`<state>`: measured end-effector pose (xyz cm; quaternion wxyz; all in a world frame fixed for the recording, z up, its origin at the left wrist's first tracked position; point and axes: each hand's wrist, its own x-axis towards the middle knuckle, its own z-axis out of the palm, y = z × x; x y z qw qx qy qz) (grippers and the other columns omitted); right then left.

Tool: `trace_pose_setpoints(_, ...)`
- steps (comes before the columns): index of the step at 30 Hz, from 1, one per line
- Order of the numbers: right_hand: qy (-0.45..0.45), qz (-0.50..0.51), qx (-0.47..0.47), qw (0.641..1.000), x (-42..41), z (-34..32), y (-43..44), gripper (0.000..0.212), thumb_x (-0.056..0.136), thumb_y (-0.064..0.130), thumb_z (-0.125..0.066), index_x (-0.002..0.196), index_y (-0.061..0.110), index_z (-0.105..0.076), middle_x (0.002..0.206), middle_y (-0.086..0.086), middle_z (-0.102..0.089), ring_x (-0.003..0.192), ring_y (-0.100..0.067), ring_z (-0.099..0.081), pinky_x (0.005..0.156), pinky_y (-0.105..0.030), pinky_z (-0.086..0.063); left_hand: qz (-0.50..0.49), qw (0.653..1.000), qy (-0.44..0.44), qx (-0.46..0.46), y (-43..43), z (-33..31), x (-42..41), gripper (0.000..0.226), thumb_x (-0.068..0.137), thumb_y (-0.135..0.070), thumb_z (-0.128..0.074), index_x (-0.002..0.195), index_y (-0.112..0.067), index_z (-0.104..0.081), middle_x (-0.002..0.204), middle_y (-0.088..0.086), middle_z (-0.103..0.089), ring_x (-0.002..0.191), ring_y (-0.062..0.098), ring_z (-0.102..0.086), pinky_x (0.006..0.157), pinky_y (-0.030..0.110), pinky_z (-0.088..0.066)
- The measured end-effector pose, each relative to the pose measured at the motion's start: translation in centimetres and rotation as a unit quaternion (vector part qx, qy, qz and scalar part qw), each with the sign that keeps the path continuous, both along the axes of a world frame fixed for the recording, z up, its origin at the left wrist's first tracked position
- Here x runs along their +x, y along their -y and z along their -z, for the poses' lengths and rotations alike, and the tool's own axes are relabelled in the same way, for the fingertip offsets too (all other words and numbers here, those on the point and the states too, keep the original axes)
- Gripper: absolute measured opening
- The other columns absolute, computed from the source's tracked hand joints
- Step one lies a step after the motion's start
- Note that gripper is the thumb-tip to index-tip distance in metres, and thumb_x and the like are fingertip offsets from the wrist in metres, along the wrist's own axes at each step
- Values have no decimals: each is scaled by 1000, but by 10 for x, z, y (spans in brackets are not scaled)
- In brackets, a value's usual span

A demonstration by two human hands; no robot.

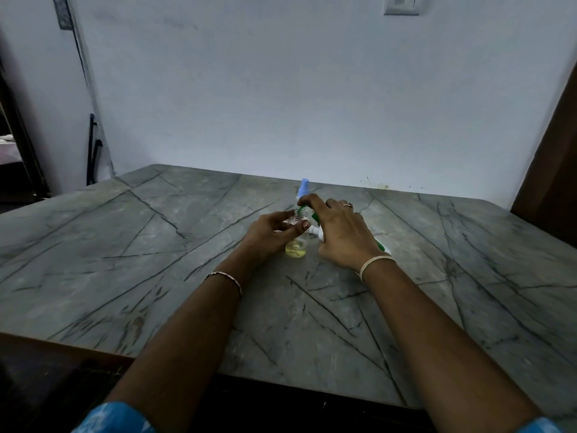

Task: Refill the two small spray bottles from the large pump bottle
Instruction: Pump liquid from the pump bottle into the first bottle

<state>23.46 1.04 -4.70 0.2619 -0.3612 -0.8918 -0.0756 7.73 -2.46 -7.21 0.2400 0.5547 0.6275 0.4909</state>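
My left hand [271, 229] grips the clear small bottle [296, 247] (yellow liquid at its base); my right hand [340, 234] pinches the green piece [300, 210] at its neck.

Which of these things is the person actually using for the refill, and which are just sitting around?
In use: clear small bottle with yellow liquid, held by the left hand; its green top, pinched by the right hand; blue-capped spray bottle behind; white-and-green bottle lying under the right hand.
Just there: wall switch; dark frame leaning by the wall.
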Motion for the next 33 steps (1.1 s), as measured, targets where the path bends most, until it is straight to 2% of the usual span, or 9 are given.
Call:
trace_pose_setpoints(3,-2,-9,4,1000,0,0,-1,81,76,11,-67,141,37,-27,94,1,-41,101,-30,-51,80,-41,-44,-1,1000,1,-1,2,-1,1,65,79,-48,-68,135,-20,-49,103,-1,-63,103,19,-63,93,46,-52)
trace_pose_setpoints(7,5,-25,-3,1000,7,2,-6,87,79,8,-62,144,45,-19,92,1,-42,97,-27,-48,75,-36,-42,-5,1000,1,-10,4,-1,1,80,68,-63,-68,135,-23,-49,117,4,-65,107,21,-62,93,48,-51)
trace_pose_setpoints(9,7,-27,0,1000,9,2,-7,89,79,7,-61,145,47,-16,91,0,-44,95,-25,-46,73,-35,-40,-8,1000,0,-11,4,0,2,82,68,-63,-68,136,-23,-48,119,5,-65,109,21,-61,93,48,-51)
trace_pose_setpoints(14,-9,-39,-17,999,7,3,-9,83,76,7,-62,138,44,-23,91,-1,-49,93,-27,-49,73,-38,-45,-5,1000,4,-5,3,1,0,92,57,-73,-66,133,-24,-50,115,4,-67,108,21,-62,92,49,-51)
trace_pose_setpoints(19,-34,-46,-20,998,0,5,-13,76,75,12,-66,133,39,-26,101,-5,-57,96,-29,-54,78,-44,-50,2,1000,2,-5,3,-1,1,83,65,-65,-67,134,-23,-50,118,7,-65,108,22,-61,92,48,-52)
trace_pose_setpoints(23,-26,-43,-10,999,1,6,-12,80,74,10,-66,135,41,-24,98,-3,-55,95,-28,-53,78,-43,-50,1,1000,9,-2,0,-1,0,67,78,-50,-68,135,-21,-48,120,9,-64,108,22,-61,92,46,-52)
trace_pose_setpoints(29,6,-34,-1,999,11,4,-11,90,78,8,-61,145,47,-17,89,0,-44,86,-19,-38,73,-35,-42,1,1000,-2,-3,0,1,-1,75,75,-54,-67,138,-20,-44,122,8,-62,113,22,-58,96,47,-49)
trace_pose_setpoints(33,-6,-38,-4,999,8,4,-11,83,76,8,-62,139,43,-22,93,-2,-51,91,-24,-48,75,-39,-47,4,1000,-5,-4,0,2,-1,77,73,-56,-67,138,-21,-44,122,8,-62,112,22,-59,96,48,-49)
